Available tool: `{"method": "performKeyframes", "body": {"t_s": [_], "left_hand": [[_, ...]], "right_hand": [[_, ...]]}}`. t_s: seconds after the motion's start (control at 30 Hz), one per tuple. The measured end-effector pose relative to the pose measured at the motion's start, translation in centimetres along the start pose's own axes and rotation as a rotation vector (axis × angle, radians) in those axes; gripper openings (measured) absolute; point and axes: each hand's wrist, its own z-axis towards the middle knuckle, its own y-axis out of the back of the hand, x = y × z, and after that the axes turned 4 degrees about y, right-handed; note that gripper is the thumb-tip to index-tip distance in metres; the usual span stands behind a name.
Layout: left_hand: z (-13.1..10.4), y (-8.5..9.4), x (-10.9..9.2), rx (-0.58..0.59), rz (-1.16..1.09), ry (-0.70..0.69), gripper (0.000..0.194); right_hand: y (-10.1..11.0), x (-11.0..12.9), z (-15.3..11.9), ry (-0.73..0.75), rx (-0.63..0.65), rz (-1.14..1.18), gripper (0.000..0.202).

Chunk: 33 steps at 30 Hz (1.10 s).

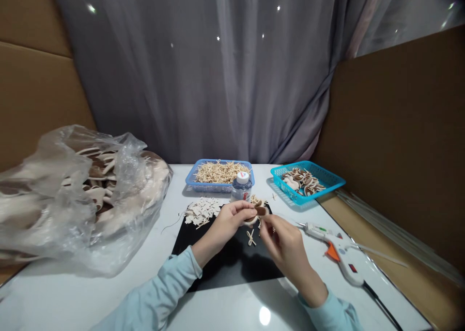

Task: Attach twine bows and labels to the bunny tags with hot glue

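Above the black mat [232, 268], my left hand [228, 219] pinches a small brown and cream fabric piece [260, 211]. My right hand [285, 239] is closed, its fingertips against the right side of that same piece; whether they hold something small is hidden. A cream bow [251, 237] lies on the mat just below the piece. More bows [256, 200] lie behind my hands, partly covered. At the mat's back left is a pile of white paper bits [202, 210]. A clear bottle with a white cap [242, 178] stands behind my left hand.
A blue basket [192, 185] holds many cream bows; a turquoise basket [298, 197] holds brown and cream pieces. A white glue gun [341, 251] with an orange trigger and black cord lies at right, beside glue sticks [399, 229]. A large plastic bag [123, 244] of fabric pieces fills the left.
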Motion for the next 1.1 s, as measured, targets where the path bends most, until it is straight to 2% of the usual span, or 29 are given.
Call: {"method": "performKeyframes", "body": {"t_s": [0.17,0.33,0.4,0.47,0.57,0.63,0.73,0.8,0.87,0.93,1.03,1.1], "left_hand": [[0.0,0.5,-0.2,0.067,-0.009,-0.011,0.018],[0.1,0.9,-0.5,0.114,0.041,-0.023,0.022],[-0.4,1.0,-0.5,0.145,0.073,-0.012,0.023],[-1.2,1.2,-0.4,0.179,0.090,0.016,0.023],[-3.1,1.5,-0.1,0.211,0.072,0.074,0.019],[-4.2,1.9,0.2,0.226,0.043,0.094,0.019],[-5.3,3.1,0.6,0.184,-0.001,0.073,0.020],[-5.4,4.0,1.0,0.097,-0.006,0.037,0.021],[-5.4,4.8,1.4,0.009,0.004,0.009,0.021],[-5.2,5.1,1.9,-0.054,0.000,0.001,0.021],[-5.2,4.9,2.6,-0.092,-0.030,-0.001,0.022],[-5.3,4.6,2.9,-0.073,-0.031,0.001,0.022]], "right_hand": [[0.3,-0.2,0.2,-0.241,0.005,0.255,0.024],[0.1,-1.6,1.0,-0.468,-0.041,0.535,0.026],[0.0,-2.1,1.3,-0.532,0.016,0.651,0.026],[0.0,-2.2,1.5,-0.457,0.112,0.684,0.026],[0.1,-1.9,1.6,-0.131,0.278,0.522,0.037],[0.2,-1.6,1.7,0.022,0.396,0.409,0.038],[0.0,-1.2,2.2,0.080,0.470,0.401,0.019],[-0.2,-1.1,2.7,0.066,0.441,0.451,0.007],[-0.6,-1.0,3.3,0.017,0.381,0.519,0.007],[-1.3,-0.9,3.8,-0.090,0.364,0.629,0.019],[-2.7,-0.7,4.5,-0.350,0.370,0.922,0.037],[-3.6,-0.5,4.8,-0.545,0.263,1.229,0.043]]}}
